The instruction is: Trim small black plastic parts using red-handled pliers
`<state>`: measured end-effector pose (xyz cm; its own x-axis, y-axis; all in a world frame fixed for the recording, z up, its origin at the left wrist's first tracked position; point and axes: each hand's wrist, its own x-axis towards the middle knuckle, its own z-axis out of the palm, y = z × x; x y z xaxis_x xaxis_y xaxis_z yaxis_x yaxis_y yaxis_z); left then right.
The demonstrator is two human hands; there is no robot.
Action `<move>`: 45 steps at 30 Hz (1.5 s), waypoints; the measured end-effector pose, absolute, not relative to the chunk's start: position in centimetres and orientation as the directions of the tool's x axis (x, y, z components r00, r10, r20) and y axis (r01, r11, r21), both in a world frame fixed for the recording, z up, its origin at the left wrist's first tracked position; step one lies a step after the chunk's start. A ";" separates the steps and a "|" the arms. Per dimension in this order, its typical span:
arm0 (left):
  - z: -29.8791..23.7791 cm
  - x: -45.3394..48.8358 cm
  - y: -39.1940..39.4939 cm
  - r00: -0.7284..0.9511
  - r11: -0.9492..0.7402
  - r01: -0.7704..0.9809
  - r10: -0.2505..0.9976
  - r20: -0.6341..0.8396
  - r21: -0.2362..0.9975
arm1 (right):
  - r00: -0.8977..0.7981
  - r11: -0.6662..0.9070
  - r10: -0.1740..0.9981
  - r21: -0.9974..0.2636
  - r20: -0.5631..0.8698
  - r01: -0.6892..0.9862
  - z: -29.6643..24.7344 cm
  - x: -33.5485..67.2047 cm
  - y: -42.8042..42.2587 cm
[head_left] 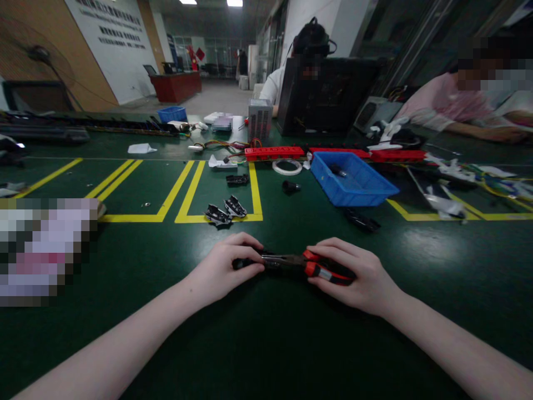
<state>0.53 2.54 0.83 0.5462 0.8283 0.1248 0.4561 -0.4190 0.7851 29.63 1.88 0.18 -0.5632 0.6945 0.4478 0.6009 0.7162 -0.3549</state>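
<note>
My left hand (227, 268) rests on the green table with its fingers closed round a small black part (244, 263). My right hand (353, 275) grips the red and black handles of a pair of pliers (310, 264). The pliers' metal jaws point left and meet the black part between my two hands. Two similar black parts (225, 211) lie on the yellow line beyond my hands, and another (237, 179) lies farther back.
A blue bin (366, 189) stands at the right with a roll of tape (287, 166) and red strips (275, 152) behind it. A black piece (361, 221) lies near the bin. Two people sit at the far side by a black computer case (328, 94).
</note>
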 end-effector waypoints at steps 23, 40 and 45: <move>1.1 0.9 2.2 0.533 -0.427 0.504 0.838 0.119 0.751 | -0.611 0.773 0.626 -0.282 0.485 0.568 0.4 29.3 1.8; 1.4 0.7 2.0 0.619 -0.543 0.506 0.770 0.157 0.670 | -0.380 0.503 0.835 -0.274 0.398 0.820 0.2 29.4 2.3; 1.4 0.7 1.9 0.644 -0.594 0.513 0.744 0.180 0.619 | -0.414 0.505 0.844 -0.247 0.340 0.827 -0.2 29.6 3.0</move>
